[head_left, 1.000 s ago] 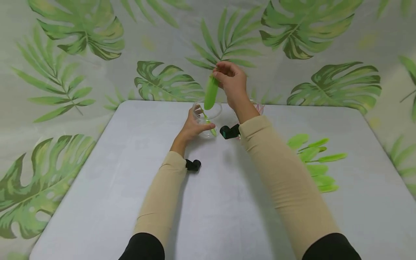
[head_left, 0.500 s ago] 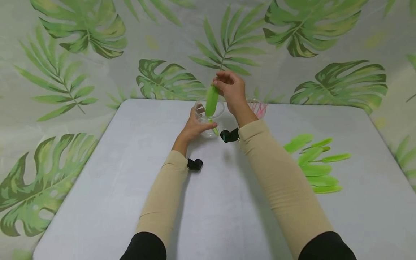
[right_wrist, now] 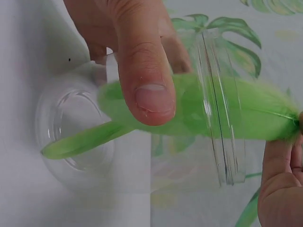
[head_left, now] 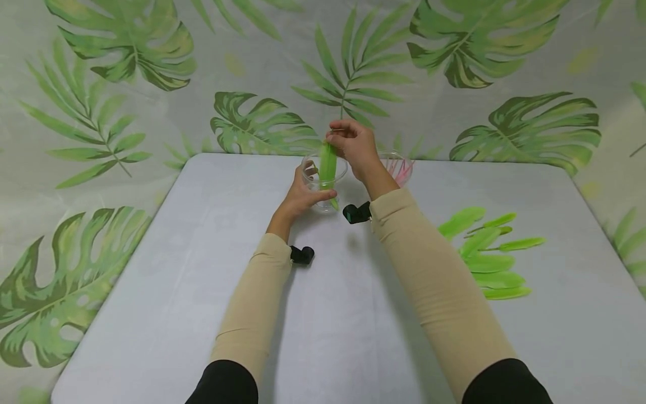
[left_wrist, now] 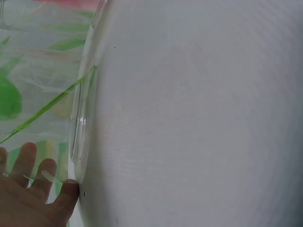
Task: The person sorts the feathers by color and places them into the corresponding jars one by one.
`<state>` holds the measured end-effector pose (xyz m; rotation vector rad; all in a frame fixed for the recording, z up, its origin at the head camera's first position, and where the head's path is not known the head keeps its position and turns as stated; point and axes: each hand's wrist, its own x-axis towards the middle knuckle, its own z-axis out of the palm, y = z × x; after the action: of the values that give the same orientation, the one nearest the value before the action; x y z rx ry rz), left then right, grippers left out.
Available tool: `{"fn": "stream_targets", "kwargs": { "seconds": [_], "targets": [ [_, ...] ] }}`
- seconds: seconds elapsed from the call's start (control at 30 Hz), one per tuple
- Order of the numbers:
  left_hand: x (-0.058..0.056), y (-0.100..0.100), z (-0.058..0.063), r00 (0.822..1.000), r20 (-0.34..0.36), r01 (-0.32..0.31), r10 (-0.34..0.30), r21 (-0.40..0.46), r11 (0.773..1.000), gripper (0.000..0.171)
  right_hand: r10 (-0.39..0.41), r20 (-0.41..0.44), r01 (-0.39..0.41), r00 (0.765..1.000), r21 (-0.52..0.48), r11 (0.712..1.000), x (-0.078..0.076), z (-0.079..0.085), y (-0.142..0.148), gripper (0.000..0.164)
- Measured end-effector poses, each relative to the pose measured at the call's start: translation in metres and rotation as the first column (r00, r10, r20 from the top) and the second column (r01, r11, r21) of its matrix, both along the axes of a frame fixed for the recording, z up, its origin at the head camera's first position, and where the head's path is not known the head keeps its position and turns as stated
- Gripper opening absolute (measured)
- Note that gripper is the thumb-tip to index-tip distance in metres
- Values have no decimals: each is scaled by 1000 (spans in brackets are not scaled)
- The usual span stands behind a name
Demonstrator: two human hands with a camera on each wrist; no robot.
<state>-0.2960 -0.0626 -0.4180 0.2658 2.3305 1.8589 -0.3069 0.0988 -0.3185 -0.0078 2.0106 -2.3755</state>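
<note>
Lime-green and soft-edged, a broad feather (head_left: 328, 163) hangs nearly upright from the right hand (head_left: 355, 147), whose thumb and fingers pinch it near its upper end. Its lower part is inside a clear, round plastic jar with a ridged rim (right_wrist: 227, 165); its upper part stands out above the mouth, and its lower end is short of the jar's base.

The left hand (head_left: 301, 196) grips that jar from the side, thumb on the near wall and fingers round the far side. Also in the jar, a narrow green feather (right_wrist: 87, 140) slants across, one end at the base. The left wrist view shows a thin green strip (left_wrist: 47, 108) through the clear wall, probably part of the narrow feather, though the plastic makes it hard to be sure.

Partly behind the right forearm, a second clear, round container (head_left: 391, 152) holds thin pink pieces (head_left: 402, 173). To the right, a loose group of bright green feathers (head_left: 492, 262) lies on the white table (head_left: 151, 269), some hidden by the beige right sleeve (head_left: 439, 280). Behind the table is a pale backdrop printed with green leaves (head_left: 282, 62).
</note>
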Motion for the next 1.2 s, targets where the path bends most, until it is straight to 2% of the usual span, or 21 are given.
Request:
{"fn": "stream_targets", "kwargs": {
  "seconds": [0.1, 0.33, 0.47, 0.63, 0.83, 1.0, 1.2],
  "targets": [
    [0, 0, 0, 1000, 8, 1, -1, -7, 1000, 107, 6, 6, -6, 1000, 1, 1000, 0, -1, 0, 24],
    [-1, -1, -1, 1000, 3, 2, -1, -23, 1000, 107, 66, 9, -66, 998, 108, 992, 1, -2, 0, 32],
    [-1, 0, -1, 1000, -2, -4, 4, -17, 1000, 106, 88, -1, -87, 996, 133, 987, 2, 0, 1, 33],
    [-1, 0, -2, 1000, -12, -1, 1, -14, 1000, 105, 87, -50, -78, 995, 159, 984, 5, 6, 7, 26],
    [-1, 1, -4, 1000, -20, -5, 5, -19, 1000, 105, 124, -138, -86, 983, 251, 964, 17, 21, 21, 24],
    [-1, 2, -3, 1000, -12, -11, 10, -21, 1000, 105, 197, -217, -104, 956, 378, 920, 40, 33, 48, 22],
    [-1, -1, 1, 1000, 7, -12, 12, -35, 999, 105, 297, -239, -115, 924, 569, 814, 74, 39, 87, 25]
  ]
}}
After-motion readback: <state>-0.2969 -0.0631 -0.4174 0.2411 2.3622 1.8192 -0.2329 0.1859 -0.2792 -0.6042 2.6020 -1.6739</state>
